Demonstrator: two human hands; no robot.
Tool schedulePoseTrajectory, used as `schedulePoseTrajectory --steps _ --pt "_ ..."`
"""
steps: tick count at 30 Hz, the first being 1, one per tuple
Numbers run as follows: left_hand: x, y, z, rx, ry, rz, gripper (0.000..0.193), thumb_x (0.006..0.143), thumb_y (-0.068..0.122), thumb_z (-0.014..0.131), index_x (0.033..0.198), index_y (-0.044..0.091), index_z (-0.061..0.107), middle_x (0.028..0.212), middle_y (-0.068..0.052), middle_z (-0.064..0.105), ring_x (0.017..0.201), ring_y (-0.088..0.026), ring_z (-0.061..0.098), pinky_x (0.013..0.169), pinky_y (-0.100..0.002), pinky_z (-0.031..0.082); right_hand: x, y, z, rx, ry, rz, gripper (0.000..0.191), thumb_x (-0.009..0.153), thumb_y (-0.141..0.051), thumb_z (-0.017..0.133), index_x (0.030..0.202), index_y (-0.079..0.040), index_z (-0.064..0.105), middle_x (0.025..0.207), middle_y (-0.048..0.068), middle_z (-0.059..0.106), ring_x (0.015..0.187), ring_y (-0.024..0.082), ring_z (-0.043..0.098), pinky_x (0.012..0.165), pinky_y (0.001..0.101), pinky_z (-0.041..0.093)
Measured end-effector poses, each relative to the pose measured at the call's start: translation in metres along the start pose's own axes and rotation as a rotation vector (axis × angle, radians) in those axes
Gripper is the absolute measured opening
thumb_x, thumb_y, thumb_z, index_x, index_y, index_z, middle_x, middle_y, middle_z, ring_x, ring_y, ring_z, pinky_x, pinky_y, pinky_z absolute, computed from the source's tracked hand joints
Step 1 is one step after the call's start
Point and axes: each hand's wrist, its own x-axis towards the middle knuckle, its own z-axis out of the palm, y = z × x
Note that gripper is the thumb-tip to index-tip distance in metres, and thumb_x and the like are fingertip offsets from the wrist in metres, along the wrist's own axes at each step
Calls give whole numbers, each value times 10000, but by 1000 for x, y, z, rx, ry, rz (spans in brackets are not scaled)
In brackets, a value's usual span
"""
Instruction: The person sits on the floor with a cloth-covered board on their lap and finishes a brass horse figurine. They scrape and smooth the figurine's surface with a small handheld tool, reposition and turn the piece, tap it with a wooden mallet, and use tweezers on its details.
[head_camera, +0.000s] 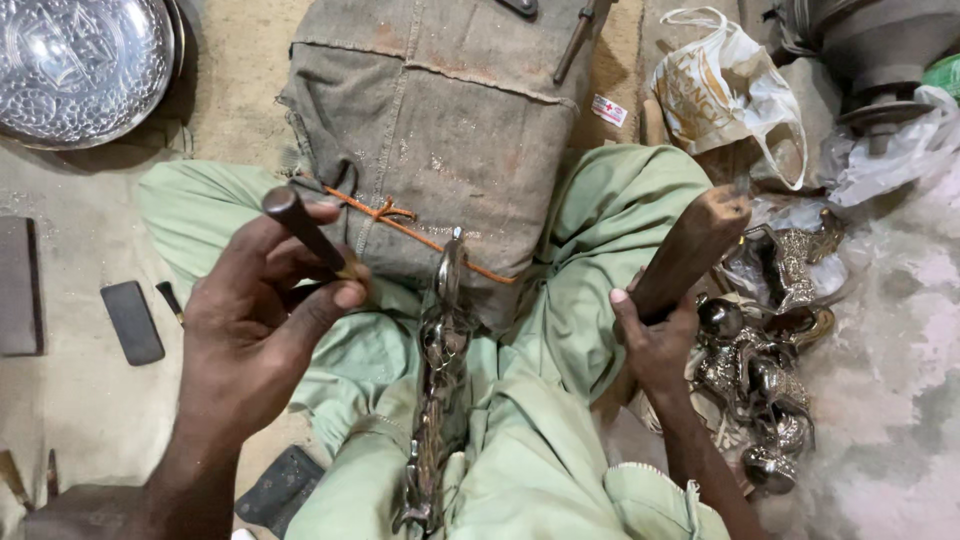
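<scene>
At the upper right of the frame we see a crumpled plastic bag (722, 92) with its mouth open; we cannot make out what is inside. At the upper left a shiny embossed metal tray (78, 66) is cut off by the edge.

Our left hand (255, 320), left of centre, is closed around a thin dark punch (305, 232), thumb and fingers pinching its shaft. Our right hand (655, 340), right of centre, grips a wooden mallet (692, 252) by its lower end.

Between the hands, a long silvery ornate metal piece (440, 370) lies along our green-clothed lap, its top leaning on a worn canvas bundle (440, 120) tied with orange string (400, 222). Its lower end is hard to read. At the right a heap of similar silvery ornaments (765, 370) lies on the floor, partly hidden by our right arm.
</scene>
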Motion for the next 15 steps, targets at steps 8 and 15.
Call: schedulePoseTrajectory --steps 8,15 --pt "-8 -33 11 -234 -117 -191 617 875 -8 759 1451 28 541 993 -69 708 946 -123 689 854 -272 575 29 39 30 75 -213 -109 534 928 -76 787 1257 -33 369 1035 50 672 849 121 688 730 276 600" --pt "-4 -29 29 278 -159 -52 600 839 30 790 1401 90 590 809 -41 786 633 -98 685 583 -273 567 64 16 18 -167 -363 -50 593 834 -208 891 1235 -54 482 935 63 619 787 115 610 662 293 536"
